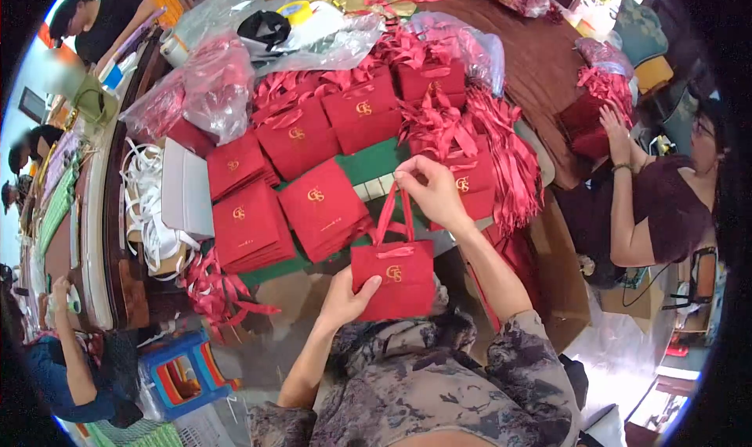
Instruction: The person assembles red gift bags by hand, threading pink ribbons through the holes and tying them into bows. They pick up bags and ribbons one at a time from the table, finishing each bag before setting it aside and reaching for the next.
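A small red paper gift bag [403,290] with a gold emblem hangs upright in front of my body. My left hand [345,297] grips its left side, thumb on the front panel. Higher up, my right hand [431,187] pinches the top of the bag's red ribbon handle [383,221] and draws it taut. Flat stacks of matching red bags [319,208] lie on the table just beyond, at my left. Close to my right hand are more red bags [471,189] with a thick bunch of red ribbons [505,153].
Loose red ribbons [222,290] dangle at the table's left edge, near a white box [186,185] and white straps [149,204]. Clear plastic wrapping [200,83] and yellow tape [295,12] lie at the back. A co-worker [658,189] handles red bags on the right; other people are at left.
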Demonstrator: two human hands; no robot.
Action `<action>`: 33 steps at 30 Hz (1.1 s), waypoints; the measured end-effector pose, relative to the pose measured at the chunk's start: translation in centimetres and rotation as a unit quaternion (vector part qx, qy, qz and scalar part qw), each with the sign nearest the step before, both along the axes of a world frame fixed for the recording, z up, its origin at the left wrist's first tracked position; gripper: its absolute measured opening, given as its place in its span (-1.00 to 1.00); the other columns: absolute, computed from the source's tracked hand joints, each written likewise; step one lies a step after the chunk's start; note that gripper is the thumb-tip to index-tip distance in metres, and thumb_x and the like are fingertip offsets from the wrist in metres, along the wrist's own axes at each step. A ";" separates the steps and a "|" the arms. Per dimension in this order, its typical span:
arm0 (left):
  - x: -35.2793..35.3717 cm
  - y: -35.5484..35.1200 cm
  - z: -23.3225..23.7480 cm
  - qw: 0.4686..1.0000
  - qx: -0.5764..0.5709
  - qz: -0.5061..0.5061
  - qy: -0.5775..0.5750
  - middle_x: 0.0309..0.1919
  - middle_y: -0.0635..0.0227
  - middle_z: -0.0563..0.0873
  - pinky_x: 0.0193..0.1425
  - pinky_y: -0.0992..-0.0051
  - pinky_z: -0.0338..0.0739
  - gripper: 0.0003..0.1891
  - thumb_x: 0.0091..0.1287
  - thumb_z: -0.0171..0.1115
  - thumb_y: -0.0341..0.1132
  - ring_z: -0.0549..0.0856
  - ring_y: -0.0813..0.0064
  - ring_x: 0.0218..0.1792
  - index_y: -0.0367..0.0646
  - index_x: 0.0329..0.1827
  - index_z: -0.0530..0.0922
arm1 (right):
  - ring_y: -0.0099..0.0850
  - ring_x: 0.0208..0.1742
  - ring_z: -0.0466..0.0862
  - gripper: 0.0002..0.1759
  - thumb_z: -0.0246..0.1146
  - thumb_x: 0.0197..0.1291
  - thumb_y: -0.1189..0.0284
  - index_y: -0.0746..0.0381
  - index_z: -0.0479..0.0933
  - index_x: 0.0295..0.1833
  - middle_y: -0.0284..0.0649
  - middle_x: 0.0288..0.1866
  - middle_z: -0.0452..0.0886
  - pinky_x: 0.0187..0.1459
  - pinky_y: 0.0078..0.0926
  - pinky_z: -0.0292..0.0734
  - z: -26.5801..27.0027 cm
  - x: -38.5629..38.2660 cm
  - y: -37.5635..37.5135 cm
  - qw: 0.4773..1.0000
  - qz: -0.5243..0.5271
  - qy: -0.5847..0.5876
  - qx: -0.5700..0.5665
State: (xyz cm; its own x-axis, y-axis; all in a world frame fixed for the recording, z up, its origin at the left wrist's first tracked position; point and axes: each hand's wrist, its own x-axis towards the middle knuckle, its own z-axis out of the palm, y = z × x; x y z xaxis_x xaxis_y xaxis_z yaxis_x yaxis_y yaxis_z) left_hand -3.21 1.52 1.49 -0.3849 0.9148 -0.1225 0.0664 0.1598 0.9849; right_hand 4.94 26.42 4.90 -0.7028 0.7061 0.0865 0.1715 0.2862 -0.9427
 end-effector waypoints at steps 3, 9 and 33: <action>-0.8 1.1 -0.3 0.998 0.025 0.029 -0.049 0.05 0.29 0.76 0.21 0.42 0.54 -0.70 0.45 0.28 -0.40 0.69 0.49 0.06 -0.34 0.18 0.60 | -0.63 -0.18 0.64 -0.82 0.26 0.44 0.45 0.29 0.64 0.04 -0.36 -0.18 0.71 -0.13 -0.62 0.56 0.9 0.9 0.2 0.998 -0.024 0.046 0.019; -1.7 7.6 3.5 0.974 0.109 0.160 -0.115 0.05 0.33 0.75 0.19 0.43 0.56 -0.73 0.49 0.26 -0.40 0.68 0.54 0.02 -0.31 0.18 0.60 | -0.70 -0.13 0.61 -0.79 0.15 0.53 0.46 0.22 0.62 0.14 -0.42 -0.08 0.69 -0.18 -0.70 0.52 -0.5 5.8 -0.2 0.970 -0.184 0.156 -0.029; 6.1 16.1 -4.8 0.960 0.027 0.075 0.267 0.23 -0.26 0.41 0.41 0.02 0.35 -0.13 0.21 0.46 -0.36 0.42 -0.21 0.28 -0.46 0.50 0.13 | 0.20 0.29 0.43 -0.28 0.30 0.34 0.46 0.46 0.19 0.50 0.27 0.33 0.37 0.33 0.00 0.35 -8.6 11.2 -1.5 0.905 -0.312 -0.113 0.268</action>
State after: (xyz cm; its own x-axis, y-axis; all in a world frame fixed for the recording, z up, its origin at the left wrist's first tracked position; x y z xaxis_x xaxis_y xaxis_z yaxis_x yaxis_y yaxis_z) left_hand 2.89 17.65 -3.29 -0.5077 0.8436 0.1749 0.5450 0.1572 0.8236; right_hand 16.13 24.89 -3.70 -0.2252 0.8708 0.4370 0.6283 0.4726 -0.6180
